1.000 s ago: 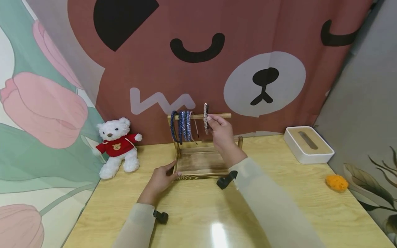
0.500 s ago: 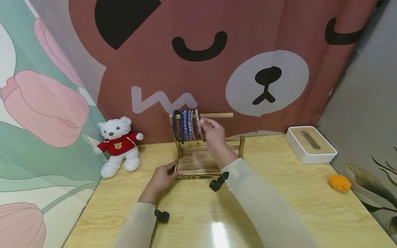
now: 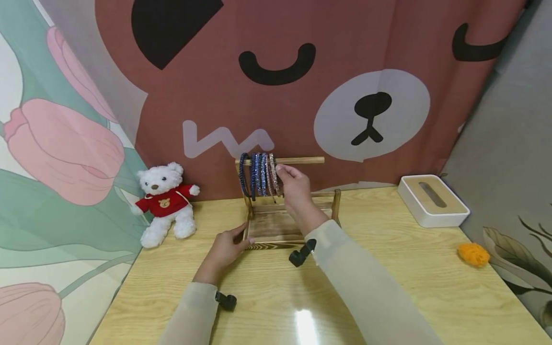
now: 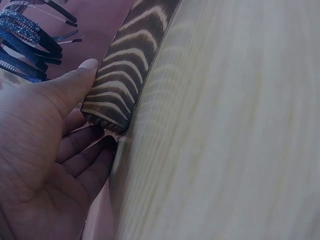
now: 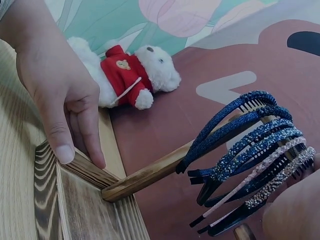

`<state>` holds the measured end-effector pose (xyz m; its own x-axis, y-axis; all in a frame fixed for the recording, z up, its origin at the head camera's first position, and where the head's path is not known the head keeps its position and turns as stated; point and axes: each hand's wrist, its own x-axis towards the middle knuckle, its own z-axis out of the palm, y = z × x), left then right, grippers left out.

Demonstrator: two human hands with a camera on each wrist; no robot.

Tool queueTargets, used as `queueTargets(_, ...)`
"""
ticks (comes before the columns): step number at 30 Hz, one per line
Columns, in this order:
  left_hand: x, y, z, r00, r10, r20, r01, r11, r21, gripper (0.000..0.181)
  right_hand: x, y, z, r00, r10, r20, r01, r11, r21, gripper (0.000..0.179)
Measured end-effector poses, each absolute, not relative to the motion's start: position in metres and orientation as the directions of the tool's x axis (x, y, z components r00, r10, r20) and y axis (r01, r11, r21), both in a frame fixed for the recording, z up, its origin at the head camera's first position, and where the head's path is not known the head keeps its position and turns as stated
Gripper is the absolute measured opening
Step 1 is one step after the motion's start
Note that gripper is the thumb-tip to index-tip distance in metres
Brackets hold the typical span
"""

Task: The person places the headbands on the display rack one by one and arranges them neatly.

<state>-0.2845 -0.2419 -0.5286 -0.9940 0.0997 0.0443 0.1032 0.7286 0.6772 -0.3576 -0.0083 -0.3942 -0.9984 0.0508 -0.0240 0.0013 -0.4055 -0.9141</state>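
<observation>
Several sparkly headbands hang side by side on the bar [image 3: 302,161] of a wooden rack, dark blue at the left, then blue glitter, then pink. At the right end of the row is a silver beaded headband [image 5: 295,167], and my right hand [image 3: 297,194] pinches it between thumb and fingers. My left hand [image 3: 224,248] holds the front left corner of the rack's base [image 4: 120,75]. In the left wrist view its thumb lies along the striped wood and the other fingers bend round the corner. Part of the base is hidden behind my right hand.
A white teddy bear [image 3: 166,206] in a red jumper sits left of the rack. On the right are a white tissue box [image 3: 431,201] with a wooden lid and an orange fluffy bundle [image 3: 473,254]. A curtain with a bear print [image 3: 276,110] hangs close behind the rack.
My right hand has moved left along the bar with the silver headband, bringing it from apart to right beside the pink one. The left hand has kept its place on the rack.
</observation>
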Motion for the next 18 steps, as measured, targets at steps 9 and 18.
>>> queueTargets(9, -0.285, -0.238, -0.533, -0.993, 0.11, 0.044, 0.111, 0.731, 0.674, 0.069, -0.349, 0.018, -0.394, -1.0, 0.024, -0.006, -0.006, -0.466, -0.885, 0.029)
queueTargets(18, -0.284, -0.241, -0.53, -0.995, 0.09, 0.033, 0.089, 0.737, 0.67, 0.07, -0.313, 0.079, -0.421, -0.991, -0.048, 0.126, -0.113, -0.202, -0.973, 0.029)
